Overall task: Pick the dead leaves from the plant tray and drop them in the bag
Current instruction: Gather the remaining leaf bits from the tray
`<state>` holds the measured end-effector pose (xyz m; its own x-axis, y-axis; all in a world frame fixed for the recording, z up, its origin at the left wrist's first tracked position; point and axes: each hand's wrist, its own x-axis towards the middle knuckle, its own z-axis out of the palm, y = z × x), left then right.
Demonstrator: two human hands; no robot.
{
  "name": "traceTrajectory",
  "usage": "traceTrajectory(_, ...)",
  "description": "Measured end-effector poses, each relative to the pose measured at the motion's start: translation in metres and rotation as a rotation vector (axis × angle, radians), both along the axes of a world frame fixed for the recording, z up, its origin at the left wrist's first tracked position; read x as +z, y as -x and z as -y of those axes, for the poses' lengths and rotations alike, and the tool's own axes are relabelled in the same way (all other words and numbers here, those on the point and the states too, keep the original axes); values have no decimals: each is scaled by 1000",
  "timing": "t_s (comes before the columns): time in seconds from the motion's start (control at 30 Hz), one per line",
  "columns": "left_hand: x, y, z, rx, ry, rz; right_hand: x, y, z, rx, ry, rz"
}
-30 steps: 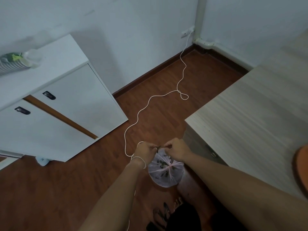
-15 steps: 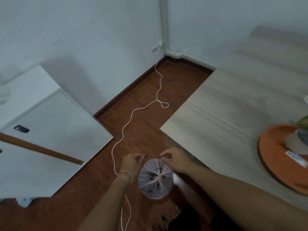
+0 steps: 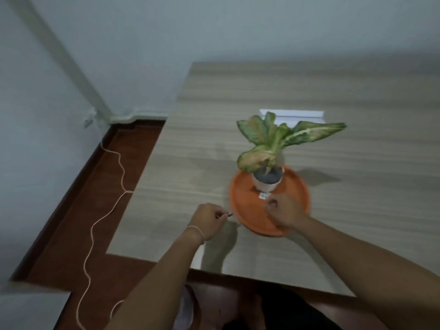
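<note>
A round orange plant tray (image 3: 295, 198) lies on the wooden table (image 3: 357, 96). A white pot (image 3: 266, 184) stands on it and holds a plant (image 3: 273, 139) with green and yellowed leaves. My right hand (image 3: 283, 213) hovers over the tray's near side with thumb and fingers pinched together; nothing shows between them. Left of the tray, above the table, my left hand (image 3: 209, 220) pinches a thin dark bit of dead leaf (image 3: 229, 214). A pale shape below the table edge (image 3: 188, 308) may be the bag, mostly hidden by my left arm.
A white cable (image 3: 119, 167) snakes across the red-brown floor (image 3: 71, 234) from the wall corner. A white cabinet corner (image 3: 31, 308) shows at the bottom left. A white flat object (image 3: 292, 113) lies on the table behind the plant.
My view swung right, from the floor to the table. Both hands left the bag they held open below the table and rose to the tray; the left now pinches a leaf bit.
</note>
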<state>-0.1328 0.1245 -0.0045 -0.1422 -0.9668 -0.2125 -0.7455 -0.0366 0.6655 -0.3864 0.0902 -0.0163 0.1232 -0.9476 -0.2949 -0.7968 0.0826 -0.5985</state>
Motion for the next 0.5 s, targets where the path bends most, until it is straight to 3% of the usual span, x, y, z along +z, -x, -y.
traceTrajectory(0.13, -7, 79, 38, -228, -53, 50, -8, 64, 9, 37, -156, -235)
traceTrajectory(0.33, -32, 126, 61, -428, -202, 258, -29, 54, 18, 215, -207, -437)
traceTrajectory(0.5, -40, 125, 67, -470, -277, 337, -41, 31, 23, 334, -251, -435)
